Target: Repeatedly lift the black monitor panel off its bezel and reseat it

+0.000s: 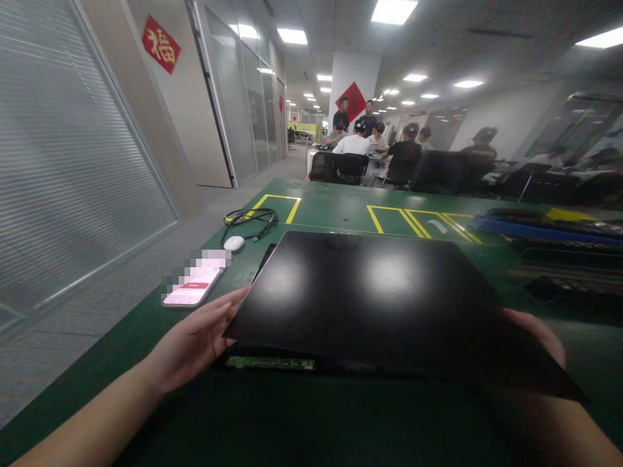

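A thin black display panel (379,292) with a glossy face is held level above the green table (195,415). Ceiling lights reflect in it as two bright spots. My left hand (204,331) grips the panel's left edge, its fingers partly under it. On the opposite side my right hand (538,334) holds the right edge, and most of its fingers are hidden beneath. Below the near edge shows a narrow green circuit board (270,363) on a dark strip. Another dark flat piece (265,263) peeks out past the panel's left edge; the rest of it is covered.
A phone (195,282) with a lit screen lies left of the panel, near a white earbud case-like object (234,243) and a coiled black cable (250,222). Stacked dark panels (569,259) with a blue strip stand at right. Yellow tape outlines mark the far table; people sit beyond.
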Tool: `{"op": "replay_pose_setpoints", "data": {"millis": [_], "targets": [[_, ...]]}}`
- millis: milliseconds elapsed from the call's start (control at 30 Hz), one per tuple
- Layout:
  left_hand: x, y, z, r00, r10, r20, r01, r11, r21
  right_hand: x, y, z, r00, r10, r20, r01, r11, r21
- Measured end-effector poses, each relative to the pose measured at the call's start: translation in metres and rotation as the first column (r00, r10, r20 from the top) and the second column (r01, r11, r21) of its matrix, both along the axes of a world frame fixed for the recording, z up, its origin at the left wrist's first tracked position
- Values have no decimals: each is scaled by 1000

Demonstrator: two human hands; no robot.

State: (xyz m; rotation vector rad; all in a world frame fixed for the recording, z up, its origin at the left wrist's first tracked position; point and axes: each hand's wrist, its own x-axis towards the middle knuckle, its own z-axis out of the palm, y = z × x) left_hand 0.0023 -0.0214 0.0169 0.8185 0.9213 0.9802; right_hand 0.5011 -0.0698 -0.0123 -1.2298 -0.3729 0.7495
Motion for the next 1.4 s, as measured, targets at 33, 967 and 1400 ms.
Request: {"op": "replay_pose_setpoints", "data": {"millis": [33, 967, 1400], "targets": [[0, -1, 2, 999, 27, 39, -26, 1000, -17, -2, -1, 3, 999, 33, 43, -31, 998, -46], [-8, -2, 25, 935, 354, -1, -354, 935, 24, -33, 15, 21, 850, 526, -1, -513, 829, -223], [-3, 4, 1, 993, 104, -52, -102, 994, 42, -25, 22, 5, 914, 395, 98, -341, 875, -343]]}}
